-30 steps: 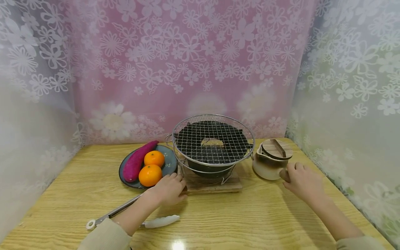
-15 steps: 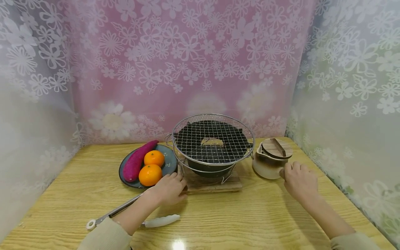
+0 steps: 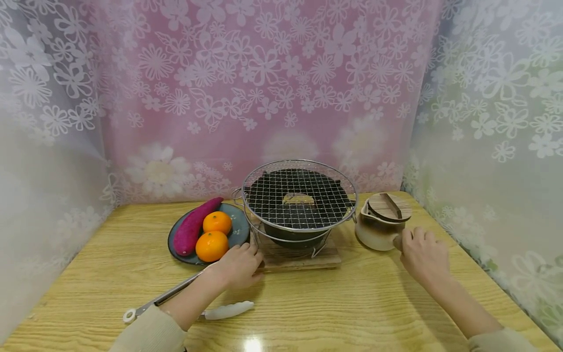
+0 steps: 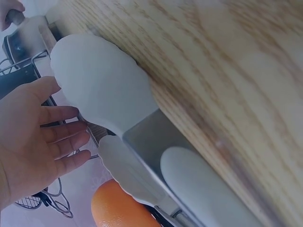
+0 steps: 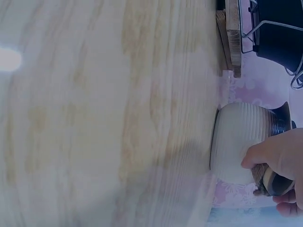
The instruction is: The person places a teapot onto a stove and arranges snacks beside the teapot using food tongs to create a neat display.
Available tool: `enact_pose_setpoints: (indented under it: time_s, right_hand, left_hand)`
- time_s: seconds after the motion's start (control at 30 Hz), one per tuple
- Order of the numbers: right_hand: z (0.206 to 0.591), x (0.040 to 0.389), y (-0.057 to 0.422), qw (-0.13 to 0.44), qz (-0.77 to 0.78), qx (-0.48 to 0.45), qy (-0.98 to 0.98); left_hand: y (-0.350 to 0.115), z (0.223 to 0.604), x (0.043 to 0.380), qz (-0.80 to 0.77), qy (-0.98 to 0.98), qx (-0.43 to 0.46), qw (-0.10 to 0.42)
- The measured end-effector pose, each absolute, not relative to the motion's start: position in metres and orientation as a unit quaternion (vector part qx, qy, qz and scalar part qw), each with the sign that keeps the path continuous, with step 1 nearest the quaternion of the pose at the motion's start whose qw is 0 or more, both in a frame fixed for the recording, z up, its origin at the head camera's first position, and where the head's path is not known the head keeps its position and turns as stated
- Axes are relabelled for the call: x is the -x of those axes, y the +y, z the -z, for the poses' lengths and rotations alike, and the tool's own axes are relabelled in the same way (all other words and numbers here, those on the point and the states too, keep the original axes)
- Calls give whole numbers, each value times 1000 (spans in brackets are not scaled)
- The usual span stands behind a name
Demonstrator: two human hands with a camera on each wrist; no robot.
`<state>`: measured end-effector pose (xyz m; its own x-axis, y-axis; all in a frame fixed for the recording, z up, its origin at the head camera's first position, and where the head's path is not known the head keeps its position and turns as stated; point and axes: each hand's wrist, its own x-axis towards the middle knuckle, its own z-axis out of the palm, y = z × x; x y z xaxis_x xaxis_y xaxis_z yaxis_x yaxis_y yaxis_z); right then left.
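Gripping the stubby handle (image 3: 398, 242) of a cream-and-brown ceramic pot (image 3: 377, 238) with a wooden lid (image 3: 386, 206), the right hand (image 3: 424, 256) appears in the head view right of a round wire-mesh grill (image 3: 264, 200); the left hand (image 3: 239, 266) is by its brown wooden board (image 3: 303, 262). In the left wrist view, the left fingers (image 4: 65, 132) extend loosely parted, holding nothing, near white-tipped metal tongs (image 4: 104, 80). The right wrist view shows thumb and fingers around the handle.

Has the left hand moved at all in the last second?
No, not noticeably. In the head view, the left hand stays at the near left corner of the wooden board, as in the earlier pictures.
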<state>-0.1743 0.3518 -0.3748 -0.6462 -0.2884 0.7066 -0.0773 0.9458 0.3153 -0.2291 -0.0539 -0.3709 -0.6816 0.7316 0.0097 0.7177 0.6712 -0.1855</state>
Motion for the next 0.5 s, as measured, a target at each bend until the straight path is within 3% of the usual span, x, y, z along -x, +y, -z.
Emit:
enact_pose_setpoints:
  time_s: [0.3, 0.5]
  right_hand:
    - [376, 178, 361, 342, 115, -90, -928]
    - [377, 178, 364, 364, 99, -123, -918]
  left_hand:
    - [-54, 372, 227, -89, -913, 396, 44]
    - [-54, 371, 226, -93, -911, 398, 49]
